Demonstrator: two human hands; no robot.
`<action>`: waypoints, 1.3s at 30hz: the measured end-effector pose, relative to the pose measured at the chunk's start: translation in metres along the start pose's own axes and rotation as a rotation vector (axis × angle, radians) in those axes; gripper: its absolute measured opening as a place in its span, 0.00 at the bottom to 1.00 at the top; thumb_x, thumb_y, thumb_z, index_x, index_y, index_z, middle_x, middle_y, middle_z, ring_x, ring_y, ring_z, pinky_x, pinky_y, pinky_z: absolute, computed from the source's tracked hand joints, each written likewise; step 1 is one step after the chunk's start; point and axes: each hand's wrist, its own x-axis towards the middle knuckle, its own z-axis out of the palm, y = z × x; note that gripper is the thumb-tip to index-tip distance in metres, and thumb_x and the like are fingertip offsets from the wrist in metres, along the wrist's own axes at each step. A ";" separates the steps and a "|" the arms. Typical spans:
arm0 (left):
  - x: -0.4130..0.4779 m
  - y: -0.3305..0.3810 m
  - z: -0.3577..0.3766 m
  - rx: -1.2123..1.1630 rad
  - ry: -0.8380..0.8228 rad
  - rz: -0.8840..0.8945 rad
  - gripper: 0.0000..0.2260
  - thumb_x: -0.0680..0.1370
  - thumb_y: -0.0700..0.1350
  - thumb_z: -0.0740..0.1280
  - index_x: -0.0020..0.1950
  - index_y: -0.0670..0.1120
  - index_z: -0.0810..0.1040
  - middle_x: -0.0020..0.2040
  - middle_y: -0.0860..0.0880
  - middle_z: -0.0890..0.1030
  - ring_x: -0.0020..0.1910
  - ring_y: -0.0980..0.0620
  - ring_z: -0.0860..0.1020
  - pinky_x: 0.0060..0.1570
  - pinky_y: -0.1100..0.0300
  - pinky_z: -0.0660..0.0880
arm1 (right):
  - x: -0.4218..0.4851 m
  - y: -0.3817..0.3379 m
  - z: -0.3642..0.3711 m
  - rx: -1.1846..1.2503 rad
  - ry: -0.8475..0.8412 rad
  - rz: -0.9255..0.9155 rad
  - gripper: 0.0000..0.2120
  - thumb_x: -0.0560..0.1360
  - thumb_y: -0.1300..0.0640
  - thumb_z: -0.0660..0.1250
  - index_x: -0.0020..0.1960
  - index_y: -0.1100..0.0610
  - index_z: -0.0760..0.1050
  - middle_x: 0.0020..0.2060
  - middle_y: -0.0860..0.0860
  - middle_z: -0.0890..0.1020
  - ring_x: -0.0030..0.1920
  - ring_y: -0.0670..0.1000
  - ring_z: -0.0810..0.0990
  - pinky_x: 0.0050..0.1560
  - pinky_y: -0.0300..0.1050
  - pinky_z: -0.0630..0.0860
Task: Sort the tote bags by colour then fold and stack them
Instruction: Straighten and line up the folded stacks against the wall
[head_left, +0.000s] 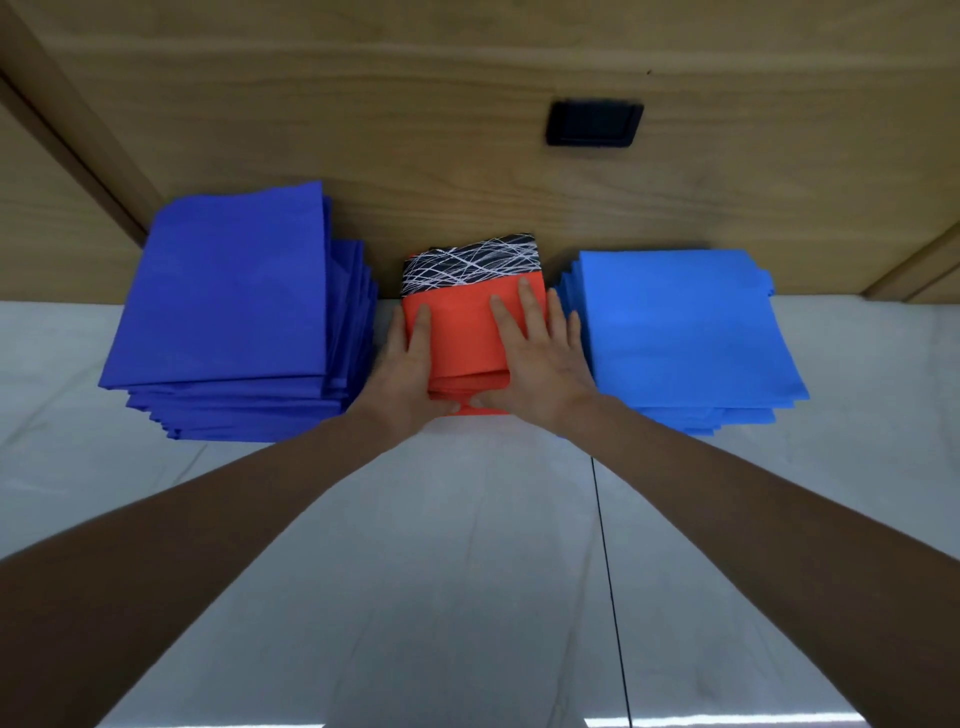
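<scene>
Folded orange tote bag (462, 338) on top of a small orange stack, at the middle of the far side of a pale grey bench (467, 571), its far end against a wooden panel (467, 182). Both hands lie on it with straight, slightly spread fingers, pressing flat and pinching nothing. The left hand (410, 374) covers the bag's left edge: 1 finger lies on the orange top, the others run down the left side, and the thumb rests along the near edge. The right hand (540, 369) covers the right half, its fingers (524, 306) pointing away from the person and reaching almost to a black band (472, 265) across the bag's far end. Its thumb lies on the near edge, nearly meeting the left thumb. The band carries a print of thin white crossing lines, the only marking that shows.

Just left of the orange stack stands a taller stack of dark blue folded bags (228, 291). Just right stands a lower stack of light blue folded bags (680, 322), touching the right hand's outer edge. A black rectangular recess (595, 124) sits in the panel above. A thin dark seam (610, 571) runs down the bench towards the person.
</scene>
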 end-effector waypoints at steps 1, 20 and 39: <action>-0.005 0.002 -0.003 0.040 0.014 0.025 0.51 0.69 0.47 0.76 0.76 0.41 0.41 0.75 0.36 0.39 0.75 0.40 0.44 0.73 0.50 0.51 | -0.003 -0.003 -0.006 -0.055 0.037 -0.027 0.53 0.67 0.35 0.69 0.78 0.50 0.41 0.76 0.54 0.37 0.75 0.61 0.35 0.72 0.61 0.36; -0.069 -0.143 -0.148 0.429 0.125 0.325 0.41 0.65 0.50 0.78 0.73 0.45 0.63 0.72 0.33 0.59 0.68 0.32 0.64 0.62 0.40 0.67 | 0.009 -0.162 -0.006 -0.045 -0.085 -0.235 0.41 0.73 0.36 0.64 0.77 0.43 0.46 0.76 0.54 0.39 0.75 0.64 0.44 0.74 0.57 0.49; -0.084 -0.201 -0.129 0.376 0.025 -0.011 0.52 0.69 0.51 0.75 0.71 0.60 0.33 0.76 0.39 0.37 0.46 0.40 0.78 0.39 0.50 0.76 | -0.014 -0.149 0.061 0.023 0.094 -0.044 0.55 0.70 0.41 0.71 0.73 0.43 0.28 0.76 0.60 0.43 0.73 0.65 0.55 0.71 0.58 0.60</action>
